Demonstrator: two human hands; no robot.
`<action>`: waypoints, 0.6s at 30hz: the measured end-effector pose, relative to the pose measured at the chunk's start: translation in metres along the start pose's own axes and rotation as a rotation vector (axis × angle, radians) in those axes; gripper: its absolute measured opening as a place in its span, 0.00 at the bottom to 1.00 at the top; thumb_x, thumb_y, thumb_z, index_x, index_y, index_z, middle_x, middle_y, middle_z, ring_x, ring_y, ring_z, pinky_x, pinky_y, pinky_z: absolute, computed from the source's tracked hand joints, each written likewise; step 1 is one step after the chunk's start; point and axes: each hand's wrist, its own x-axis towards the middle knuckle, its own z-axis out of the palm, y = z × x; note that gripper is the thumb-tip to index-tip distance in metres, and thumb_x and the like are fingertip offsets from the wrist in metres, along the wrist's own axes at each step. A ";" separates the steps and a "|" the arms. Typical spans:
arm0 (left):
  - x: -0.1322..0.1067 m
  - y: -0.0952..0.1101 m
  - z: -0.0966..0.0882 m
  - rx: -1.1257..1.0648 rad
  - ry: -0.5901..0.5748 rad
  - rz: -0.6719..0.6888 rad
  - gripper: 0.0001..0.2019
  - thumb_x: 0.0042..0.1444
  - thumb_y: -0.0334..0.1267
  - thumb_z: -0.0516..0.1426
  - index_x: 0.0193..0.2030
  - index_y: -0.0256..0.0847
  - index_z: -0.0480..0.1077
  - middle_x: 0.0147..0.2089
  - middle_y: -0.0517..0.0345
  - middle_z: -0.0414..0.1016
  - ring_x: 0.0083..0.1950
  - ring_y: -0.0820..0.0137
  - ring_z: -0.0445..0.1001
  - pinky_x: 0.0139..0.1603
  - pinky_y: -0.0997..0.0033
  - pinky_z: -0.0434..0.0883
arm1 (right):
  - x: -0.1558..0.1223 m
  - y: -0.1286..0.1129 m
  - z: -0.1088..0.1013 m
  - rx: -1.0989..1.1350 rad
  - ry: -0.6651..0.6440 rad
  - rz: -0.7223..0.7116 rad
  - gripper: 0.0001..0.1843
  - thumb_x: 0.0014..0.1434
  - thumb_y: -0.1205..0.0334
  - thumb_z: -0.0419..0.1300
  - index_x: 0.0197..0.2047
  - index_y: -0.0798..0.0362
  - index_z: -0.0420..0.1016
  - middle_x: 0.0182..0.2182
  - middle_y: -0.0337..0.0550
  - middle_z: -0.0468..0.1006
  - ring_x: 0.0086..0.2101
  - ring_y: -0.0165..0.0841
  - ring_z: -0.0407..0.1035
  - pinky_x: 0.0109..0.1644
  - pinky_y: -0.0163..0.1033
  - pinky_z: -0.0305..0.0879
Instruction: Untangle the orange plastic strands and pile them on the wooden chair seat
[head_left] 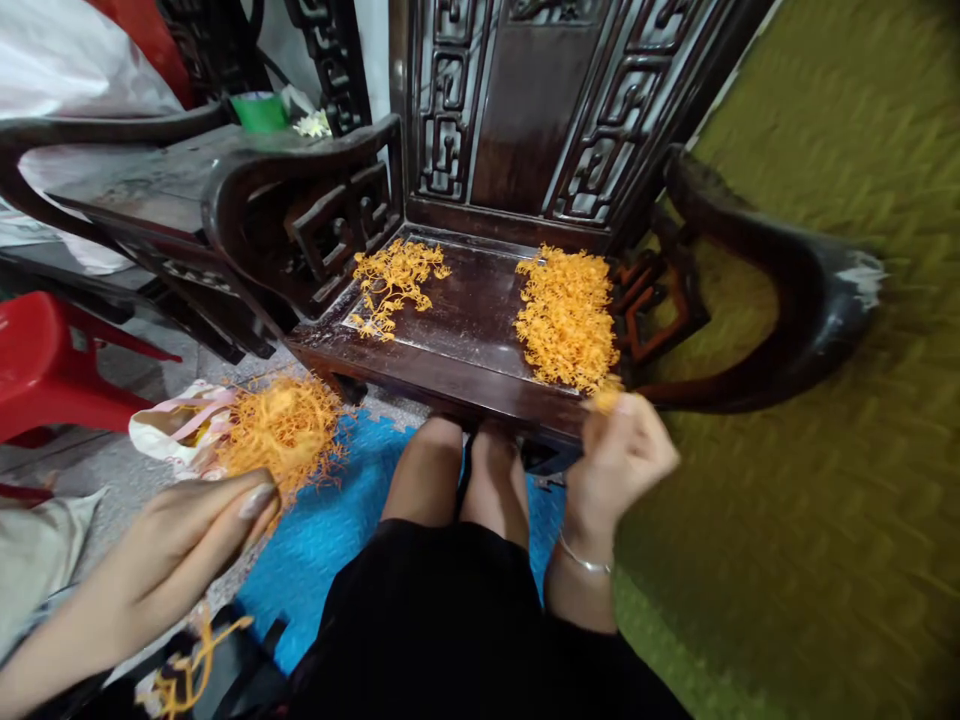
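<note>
Head view: blur softens the orange piece (606,396) pinched in the fingers of the right hand (626,455), near the front end of a dense, frilly orange pile (566,315) on the chair seat (476,310). The left hand (187,540), its palm hidden, has its fingers pressed together; whether they grip anything, I cannot tell.
</note>
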 end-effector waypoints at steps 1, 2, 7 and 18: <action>0.003 0.001 0.003 -0.012 -0.003 0.029 0.13 0.63 0.30 0.46 0.26 0.42 0.57 0.19 0.67 0.59 0.17 0.78 0.61 0.19 0.77 0.59 | 0.005 0.009 0.008 -0.060 -0.114 -0.003 0.19 0.63 0.54 0.52 0.23 0.53 0.66 0.15 0.30 0.54 0.16 0.24 0.48 0.20 0.32 0.45; 0.007 0.002 0.006 -0.025 -0.009 0.044 0.14 0.63 0.29 0.45 0.26 0.42 0.57 0.19 0.67 0.60 0.17 0.78 0.61 0.19 0.78 0.59 | 0.013 0.020 0.017 -0.132 -0.178 -0.029 0.20 0.63 0.53 0.51 0.23 0.54 0.65 0.16 0.31 0.54 0.17 0.24 0.49 0.22 0.33 0.46; 0.018 0.001 0.022 -0.148 -0.019 0.020 0.16 0.67 0.33 0.42 0.26 0.41 0.59 0.21 0.64 0.63 0.21 0.76 0.63 0.24 0.77 0.62 | 0.099 0.080 0.043 -0.703 -0.198 -0.062 0.14 0.59 0.61 0.50 0.28 0.57 0.73 0.21 0.42 0.66 0.26 0.33 0.61 0.33 0.39 0.55; 0.027 -0.002 0.034 -0.407 0.030 -0.007 0.19 0.69 0.40 0.41 0.28 0.40 0.61 0.22 0.62 0.64 0.23 0.75 0.61 0.26 0.75 0.61 | 0.081 0.078 0.058 -0.512 -0.324 -0.234 0.23 0.59 0.65 0.47 0.57 0.60 0.63 0.58 0.60 0.64 0.58 0.42 0.59 0.61 0.51 0.57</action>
